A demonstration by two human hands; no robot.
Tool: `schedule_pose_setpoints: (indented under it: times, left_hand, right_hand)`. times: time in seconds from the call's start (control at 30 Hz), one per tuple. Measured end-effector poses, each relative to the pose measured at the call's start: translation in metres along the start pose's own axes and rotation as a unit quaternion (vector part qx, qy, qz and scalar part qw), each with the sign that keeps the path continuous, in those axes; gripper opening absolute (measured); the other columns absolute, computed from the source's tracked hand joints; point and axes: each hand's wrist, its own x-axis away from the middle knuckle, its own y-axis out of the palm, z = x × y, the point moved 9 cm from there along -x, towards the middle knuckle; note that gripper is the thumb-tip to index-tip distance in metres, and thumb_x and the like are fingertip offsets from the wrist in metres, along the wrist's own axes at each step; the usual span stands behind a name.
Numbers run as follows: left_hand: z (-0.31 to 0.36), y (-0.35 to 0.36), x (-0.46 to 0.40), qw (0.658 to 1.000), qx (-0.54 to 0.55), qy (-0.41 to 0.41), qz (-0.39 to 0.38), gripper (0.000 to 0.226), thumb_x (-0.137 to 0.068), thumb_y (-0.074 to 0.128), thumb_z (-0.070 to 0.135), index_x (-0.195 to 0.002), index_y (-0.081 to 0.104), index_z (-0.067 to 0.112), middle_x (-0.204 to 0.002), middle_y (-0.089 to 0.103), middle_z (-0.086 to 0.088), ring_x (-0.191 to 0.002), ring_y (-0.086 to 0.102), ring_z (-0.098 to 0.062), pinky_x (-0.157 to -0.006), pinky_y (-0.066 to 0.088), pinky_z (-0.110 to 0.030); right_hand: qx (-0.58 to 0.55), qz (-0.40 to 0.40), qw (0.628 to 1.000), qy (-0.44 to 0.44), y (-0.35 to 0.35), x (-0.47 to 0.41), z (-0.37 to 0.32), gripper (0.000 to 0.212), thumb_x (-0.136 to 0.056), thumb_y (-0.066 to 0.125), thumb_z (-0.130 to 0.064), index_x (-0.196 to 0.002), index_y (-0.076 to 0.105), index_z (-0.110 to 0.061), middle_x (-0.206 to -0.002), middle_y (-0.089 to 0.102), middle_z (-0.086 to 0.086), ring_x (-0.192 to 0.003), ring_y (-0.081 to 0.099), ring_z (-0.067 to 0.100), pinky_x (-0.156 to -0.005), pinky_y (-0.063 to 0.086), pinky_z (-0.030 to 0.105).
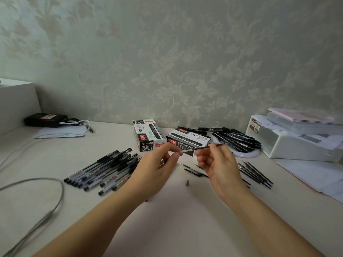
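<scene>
Both hands are raised over the middle of the desk. My left hand (157,165) pinches the pale end of a thin black pen refill (202,147), and my right hand (218,165) pinches the same refill near its middle. The refill lies almost level between them, its dark end pointing right. Below the hands, a small grey pen tip cone (187,182) stands on the desk. A few loose refills and pen parts (193,170) lie beside it, partly hidden by my right hand.
A pile of gel pens (104,170) lies left of my hands; black refills (258,173) fan out to the right. Two pen boxes (148,135) and a heap of black markers (239,139) sit at the back. White storage box (297,147), papers (315,177), grey cable (46,210).
</scene>
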Motion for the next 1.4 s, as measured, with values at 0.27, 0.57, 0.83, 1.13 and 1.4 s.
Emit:
schedule_pose_setpoints:
  times: [0.27, 0.57, 0.83, 1.13, 1.4]
  left_hand:
    - [-0.009, 0.000, -0.001, 0.999, -0.040, -0.022, 0.001, 0.015, -0.097, 0.047, 0.036, -0.099, 0.062, 0.035, -0.064, 0.060, 0.009, -0.058, 0.055, -0.010, -0.064, 0.052, -0.037]
    - [-0.004, -0.002, -0.002, 0.999, -0.046, 0.023, -0.016, 0.011, -0.097, 0.050, 0.032, -0.096, 0.061, 0.034, -0.066, 0.059, 0.016, -0.055, 0.050, -0.008, -0.059, 0.045, -0.029]
    - [0.001, 0.002, -0.002, 0.995, -0.074, 0.050, -0.039, 0.013, -0.096, 0.050, 0.034, -0.098, 0.063, 0.033, -0.072, 0.062, 0.014, -0.064, 0.055, -0.006, -0.057, 0.042, -0.017]
    - [0.005, 0.008, -0.001, 0.997, -0.031, 0.053, -0.045, 0.010, -0.095, 0.055, 0.029, -0.095, 0.064, 0.032, -0.068, 0.063, 0.014, -0.059, 0.053, -0.009, -0.058, 0.043, -0.022]
    - [-0.005, -0.004, -0.002, 0.998, -0.042, 0.034, 0.020, 0.012, -0.095, 0.054, 0.027, -0.105, 0.056, 0.032, -0.071, 0.063, 0.015, -0.055, 0.051, -0.003, -0.054, 0.036, -0.012]
  right_hand:
    - [0.114, -0.036, 0.988, -0.098, 0.007, 0.004, -0.013, 0.015, -0.105, 0.039, -0.022, -0.097, 0.047, -0.011, -0.078, 0.071, 0.008, -0.064, 0.064, 0.015, -0.060, 0.052, 0.022]
    - [0.043, -0.072, 0.996, -0.017, 0.008, 0.000, -0.006, 0.013, -0.105, 0.037, -0.013, -0.103, 0.047, -0.006, -0.070, 0.067, 0.012, -0.056, 0.057, 0.016, -0.056, 0.045, 0.026]
    - [0.053, -0.078, 0.995, -0.017, 0.005, 0.000, -0.009, 0.016, -0.105, 0.042, -0.016, -0.095, 0.052, -0.009, -0.072, 0.068, 0.008, -0.060, 0.057, 0.013, -0.058, 0.048, 0.024]
    - [0.143, -0.118, 0.982, -0.023, 0.022, 0.013, -0.003, 0.011, -0.097, 0.060, -0.019, -0.089, 0.063, -0.010, -0.078, 0.072, 0.009, -0.063, 0.061, 0.013, -0.061, 0.050, 0.024]
    - [0.468, -0.170, 0.862, -0.093, 0.026, 0.015, 0.003, 0.031, -0.071, 0.082, -0.047, -0.095, 0.068, -0.033, -0.087, 0.062, -0.006, -0.065, 0.058, 0.006, -0.062, 0.049, 0.018]
